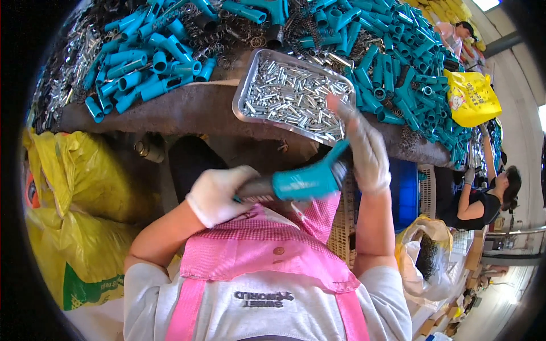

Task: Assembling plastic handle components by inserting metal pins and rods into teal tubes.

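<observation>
My left hand [219,193], in a white glove, is closed round the dark grey end of a teal-and-black tool body [305,182] held above my lap. A thin teal arm sticks up from the tool body's right side, and the piece is slightly smeared by motion. My right hand [367,149], gloved with bare-looking fingertips, is raised beside the black right end with its fingers stretched out. Those blurred fingertips overlap the right side of a metal tray [243,116] heaped with small silver pins [290,94]. Whether the palm touches the tool body, I cannot tell.
Teal plastic housings [142,71] and dark coil springs [227,34] cover the bench. Yellow sacks [85,199] stand at left. At right are a yellow bag [473,98], a blue crate [405,193] and an open sack [426,256]. A co-worker [489,196] sits at far right, another person [455,37] beyond.
</observation>
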